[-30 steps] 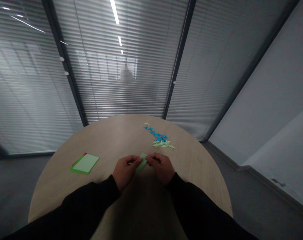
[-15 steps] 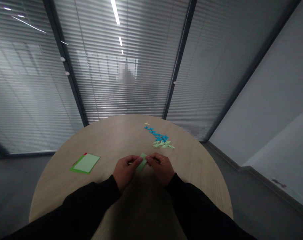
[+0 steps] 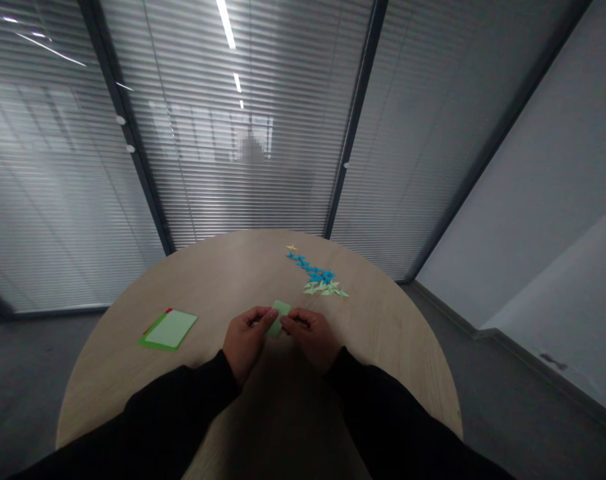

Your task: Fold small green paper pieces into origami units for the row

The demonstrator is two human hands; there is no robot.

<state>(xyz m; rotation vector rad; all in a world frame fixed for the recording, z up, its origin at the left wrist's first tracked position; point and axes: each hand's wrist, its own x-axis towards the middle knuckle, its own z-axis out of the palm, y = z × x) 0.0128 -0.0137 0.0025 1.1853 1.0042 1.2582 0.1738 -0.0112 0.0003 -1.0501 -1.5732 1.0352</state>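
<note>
A small light-green piece of paper (image 3: pixel 281 309) is held above the near middle of the table, its edges looking folded. My left hand (image 3: pixel 245 339) pinches its left side between thumb and fingers. From the right, my right hand (image 3: pixel 313 335) grips the lower right edge with thumb and fingertips. Part of the paper is hidden behind the fingers. Beyond my hands lie several folded paper pieces: pale green ones (image 3: pixel 325 289) nearest, blue ones (image 3: pixel 315 272) behind them, and one yellow piece (image 3: pixel 291 247) farthest off.
A stack of square paper sheets (image 3: pixel 171 330), light green on top with brighter green and red showing at the edges, lies to the left on the round wooden table (image 3: pixel 223 267). Glass panels with blinds (image 3: pixel 253 193) stand behind the table, and a white wall (image 3: pixel 547 220) is at right.
Both hands shift slightly left with the paper. The right thumb has slid lower along its edge, and more of the paper's upper part shows. The view has turned a little.
</note>
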